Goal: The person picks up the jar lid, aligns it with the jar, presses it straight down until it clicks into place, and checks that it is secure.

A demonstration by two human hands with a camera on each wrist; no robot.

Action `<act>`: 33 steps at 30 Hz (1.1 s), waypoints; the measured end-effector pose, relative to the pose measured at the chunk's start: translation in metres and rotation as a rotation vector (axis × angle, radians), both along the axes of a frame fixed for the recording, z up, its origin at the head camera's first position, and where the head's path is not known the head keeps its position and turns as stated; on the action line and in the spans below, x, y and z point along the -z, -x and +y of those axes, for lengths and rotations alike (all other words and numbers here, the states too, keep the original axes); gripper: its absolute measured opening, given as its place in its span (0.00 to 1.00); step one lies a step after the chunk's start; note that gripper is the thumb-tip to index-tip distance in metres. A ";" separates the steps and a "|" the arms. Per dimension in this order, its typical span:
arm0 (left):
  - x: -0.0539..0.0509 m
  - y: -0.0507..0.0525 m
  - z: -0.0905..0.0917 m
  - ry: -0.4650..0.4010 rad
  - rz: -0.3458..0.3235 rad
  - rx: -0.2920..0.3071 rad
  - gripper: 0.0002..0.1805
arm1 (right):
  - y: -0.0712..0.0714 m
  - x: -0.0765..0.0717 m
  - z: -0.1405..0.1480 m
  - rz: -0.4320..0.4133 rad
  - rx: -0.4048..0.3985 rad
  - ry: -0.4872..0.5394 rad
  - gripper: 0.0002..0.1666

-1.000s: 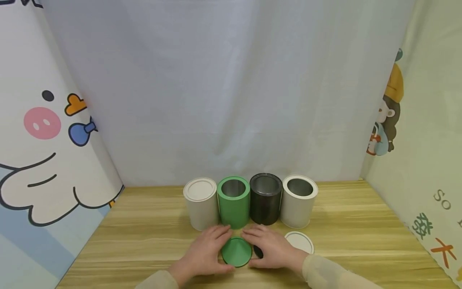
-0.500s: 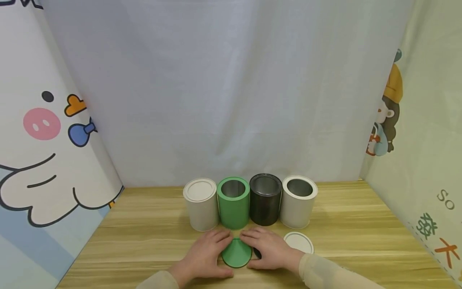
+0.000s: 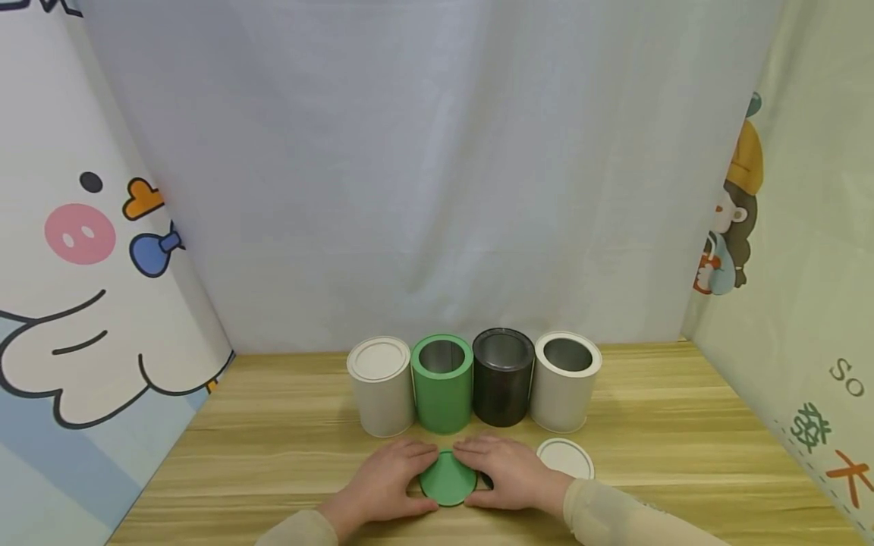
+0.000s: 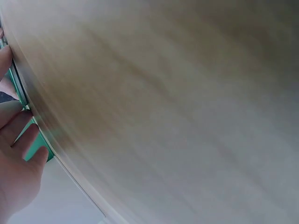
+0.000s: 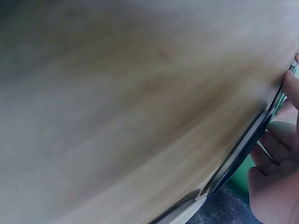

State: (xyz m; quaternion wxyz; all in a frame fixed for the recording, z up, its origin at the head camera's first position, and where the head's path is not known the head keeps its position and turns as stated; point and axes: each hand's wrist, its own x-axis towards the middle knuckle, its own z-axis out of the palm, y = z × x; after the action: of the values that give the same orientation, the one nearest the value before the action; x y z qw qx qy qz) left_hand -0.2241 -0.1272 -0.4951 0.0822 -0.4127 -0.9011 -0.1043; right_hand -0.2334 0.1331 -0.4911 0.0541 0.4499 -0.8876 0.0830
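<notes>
- My left hand curves thumb and fingers round the left side of the green lid, tips at its rim.
- My right hand holds the opposite side of it likewise; I can't tell how firmly either one presses.
- I see that lid lying flat on the wooden table, near side, between my two palms and just in front of the green can.
- Under my right palm a black lid shows only in part.
- Farther right, a white lid lies partly behind my right wrist.
- On the far side I have four upright cans in a row: the left white can with its top covered, then the green one, the black can and the right white can, these three open.
</notes>
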 end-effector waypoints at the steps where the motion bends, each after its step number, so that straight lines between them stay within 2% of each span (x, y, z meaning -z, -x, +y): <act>1: 0.000 0.000 0.000 0.002 -0.004 0.000 0.37 | 0.000 0.000 0.000 0.001 -0.002 0.001 0.39; 6: 0.000 0.002 0.000 0.005 -0.016 0.012 0.36 | 0.000 0.001 -0.002 0.019 -0.018 0.020 0.37; 13: 0.000 0.002 -0.001 -0.020 -0.019 0.052 0.35 | -0.002 -0.002 -0.002 -0.063 0.011 0.033 0.36; 22: -0.004 0.002 -0.001 -0.041 -0.075 0.053 0.36 | -0.005 -0.002 0.001 -0.087 0.013 0.077 0.36; 33: -0.007 0.001 0.001 -0.042 -0.106 0.045 0.36 | -0.006 -0.007 0.005 -0.098 -0.009 0.109 0.36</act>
State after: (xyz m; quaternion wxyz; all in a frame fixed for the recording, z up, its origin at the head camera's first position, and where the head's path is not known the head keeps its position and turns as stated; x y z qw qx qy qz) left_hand -0.2256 -0.1258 -0.4886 0.0406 -0.4248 -0.8923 -0.1470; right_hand -0.2278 0.1379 -0.4840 0.0345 0.4458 -0.8812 0.1535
